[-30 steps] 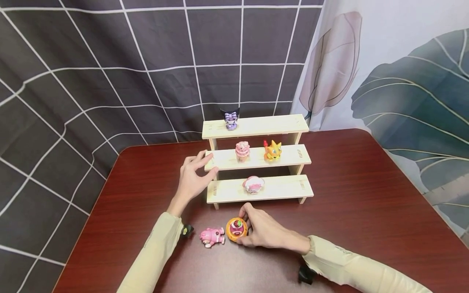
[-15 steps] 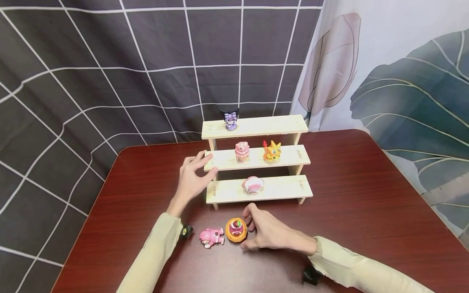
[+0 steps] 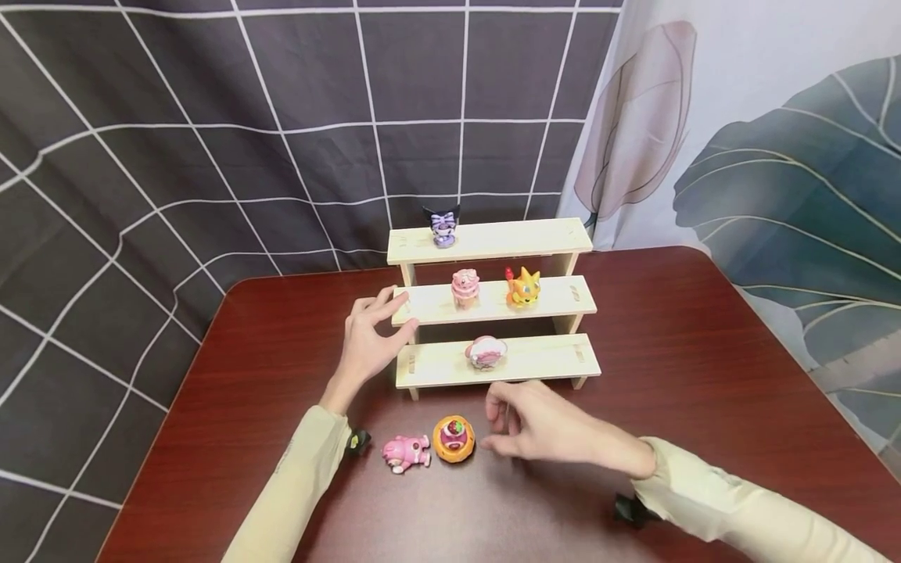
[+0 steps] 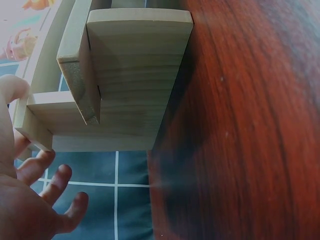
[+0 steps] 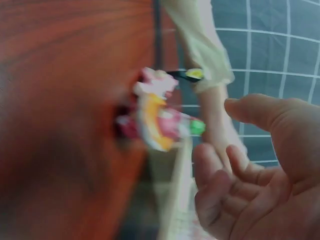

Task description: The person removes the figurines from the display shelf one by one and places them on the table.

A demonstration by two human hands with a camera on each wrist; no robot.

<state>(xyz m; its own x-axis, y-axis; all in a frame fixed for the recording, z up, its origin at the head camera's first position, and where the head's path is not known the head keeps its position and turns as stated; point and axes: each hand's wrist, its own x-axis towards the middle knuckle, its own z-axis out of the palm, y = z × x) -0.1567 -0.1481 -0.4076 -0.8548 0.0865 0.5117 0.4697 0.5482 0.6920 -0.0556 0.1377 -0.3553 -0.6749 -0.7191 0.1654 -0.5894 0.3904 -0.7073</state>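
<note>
My left hand point(image 3: 367, 338) holds the left end of the middle tier of a three-tier wooden display stand point(image 3: 429, 369), thumb in front and fingers behind. In the left wrist view, its fingers wrap that board's end beside the stand's side panel point(image 4: 135, 65). My right hand point(image 3: 552, 426) is apart from everything, fingers loosely bent, just right of an orange tart-shaped toy point(image 3: 454, 439) topped with a strawberry. A pink bear figurine point(image 3: 406, 452) lies on its side left of the tart. The right wrist view shows the tart toy point(image 5: 157, 122) blurred beyond the fingertips.
On the top tier stands a purple figurine with black ears point(image 3: 443, 227). The middle tier bears a pink ice-cream-shaped figurine point(image 3: 465, 289) and a yellow spiky figurine point(image 3: 524, 288). A pink and white toy point(image 3: 486, 353) sits on the bottom tier. Dark checked cloth point(image 3: 281, 156) hangs behind the table.
My right hand has let go of the tart toy and drawn back to the right. The tart stays beside the pink bear. My left hand keeps its place on the stand.
</note>
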